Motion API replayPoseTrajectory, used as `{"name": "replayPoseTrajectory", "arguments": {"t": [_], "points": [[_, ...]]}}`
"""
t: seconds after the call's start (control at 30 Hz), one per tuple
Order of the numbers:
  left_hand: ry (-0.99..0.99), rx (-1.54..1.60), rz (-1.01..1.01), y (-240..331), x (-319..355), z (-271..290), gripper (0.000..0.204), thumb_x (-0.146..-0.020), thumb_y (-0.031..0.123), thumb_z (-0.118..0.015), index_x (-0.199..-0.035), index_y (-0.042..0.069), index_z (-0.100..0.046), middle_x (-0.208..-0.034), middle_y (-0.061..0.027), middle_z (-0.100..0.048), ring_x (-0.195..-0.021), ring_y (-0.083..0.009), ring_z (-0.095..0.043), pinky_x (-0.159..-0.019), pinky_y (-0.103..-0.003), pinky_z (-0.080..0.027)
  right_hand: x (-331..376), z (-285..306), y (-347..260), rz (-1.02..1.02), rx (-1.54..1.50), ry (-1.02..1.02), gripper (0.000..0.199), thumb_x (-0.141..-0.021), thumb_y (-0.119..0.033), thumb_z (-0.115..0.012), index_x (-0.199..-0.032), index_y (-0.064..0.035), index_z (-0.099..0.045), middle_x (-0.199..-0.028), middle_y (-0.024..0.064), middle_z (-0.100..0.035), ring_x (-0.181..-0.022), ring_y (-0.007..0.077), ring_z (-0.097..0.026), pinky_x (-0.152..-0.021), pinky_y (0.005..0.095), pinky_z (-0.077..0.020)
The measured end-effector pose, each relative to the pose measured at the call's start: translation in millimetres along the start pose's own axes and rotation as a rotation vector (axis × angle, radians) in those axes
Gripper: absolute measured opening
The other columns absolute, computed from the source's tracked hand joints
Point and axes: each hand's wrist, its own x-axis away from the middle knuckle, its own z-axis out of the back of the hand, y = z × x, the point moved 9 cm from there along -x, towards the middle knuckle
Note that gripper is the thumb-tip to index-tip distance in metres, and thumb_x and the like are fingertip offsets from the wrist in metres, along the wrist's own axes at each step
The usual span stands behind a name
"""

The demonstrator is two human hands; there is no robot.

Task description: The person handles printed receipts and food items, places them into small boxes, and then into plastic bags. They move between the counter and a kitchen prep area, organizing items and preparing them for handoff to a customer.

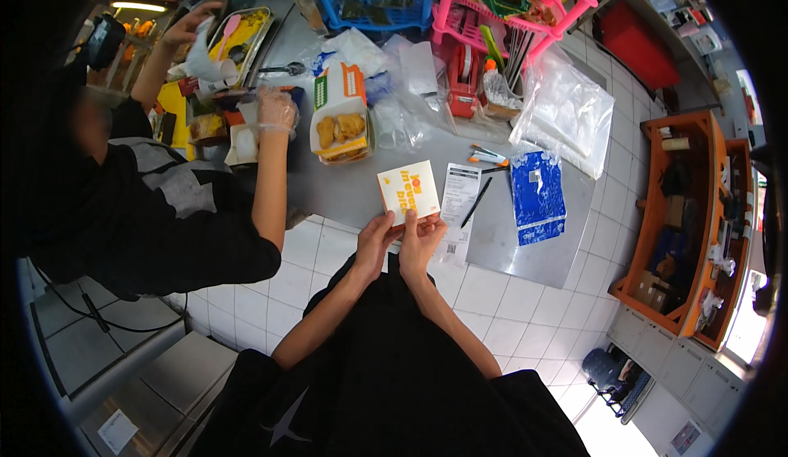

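Both hands hold a small flat cream cardboard box (396, 186) with yellow lettering, over the near edge of the metal table (332, 198). My left hand (377, 239) grips its lower left corner, thumb on top. My right hand (421, 242) pinches the lower right side the same way; the fingers underneath are hidden. Just right of the box lies a printed receipt (456, 211), with a black pen (476, 203) beside it. Beyond the box stands an open food carton (332, 96) in orange, green and white, with fried pieces (341, 131) at its front.
At left, a co-worker's gloved hand (277, 111) is near food boxes and a tray of yellow food (250, 43). Blue (373, 2) and pink baskets (517, 6) stand at the back. A red tape dispenser (465, 84), clear plastic bags (566, 112) and a blue packet (538, 198) occupy the right.
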Motion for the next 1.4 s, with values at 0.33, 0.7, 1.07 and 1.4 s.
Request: {"name": "replayPoseTrajectory", "arguments": {"t": [0.33,0.7,1.07,1.4], "points": [[0.043,-0.051,0.09,7,6,-1,0.05,-0.1,0.041,-0.063,-0.12,-0.004,-0.065,-0.111,-0.0115,-0.069,-0.101,-0.0178,-0.066,-0.094,-0.032,-0.052,4,-12,-24,-0.016,0.008,-0.033,0.041,-0.098,-0.018,-0.068,-0.114,-0.0005,-0.035,-0.114,0.0167,-0.054,-0.105,0.0177,-0.058,-0.087,0.0304,-0.0505],[0.045,0.033,0.072,-7,-5,7,0.044,-0.098,0.039,-0.068,-0.112,-0.003,-0.067,-0.103,-0.0099,-0.07,-0.089,-0.0142,-0.067,-0.083,-0.027,-0.054,-4,-12,-19,-0.08,0.016,-0.101,0.052,-0.097,-0.026,-0.071,-0.121,0.0027,-0.035,-0.118,0.0162,-0.052,-0.111,0.0177,-0.055,-0.089,0.0329,-0.051],[0.055,0.275,0.033,-19,-9,4,0.055,-0.105,0.046,-0.049,-0.114,-0.006,-0.063,-0.109,-0.0145,-0.067,-0.101,-0.023,-0.066,-0.096,-0.037,-0.051,-37,-2,-23,0.009,0.119,-0.144,0.028,-0.095,-0.014,-0.072,-0.111,-0.0017,-0.052,-0.098,0.0061,-0.064,-0.085,0.0118,-0.062,-0.069,0.0273,-0.0505],[0.139,0.604,-0.088,-44,15,-17,0.047,-0.109,0.028,-0.039,-0.133,-0.009,-0.054,-0.127,-0.0153,-0.063,-0.121,-0.0231,-0.058,-0.105,-0.041,-0.044,-31,-18,-35,-0.299,0.059,-0.415,0.027,-0.103,-0.022,-0.058,-0.119,0.0004,-0.057,-0.106,0.0112,-0.067,-0.093,0.0208,-0.066,-0.08,0.0358,-0.0532]]}}
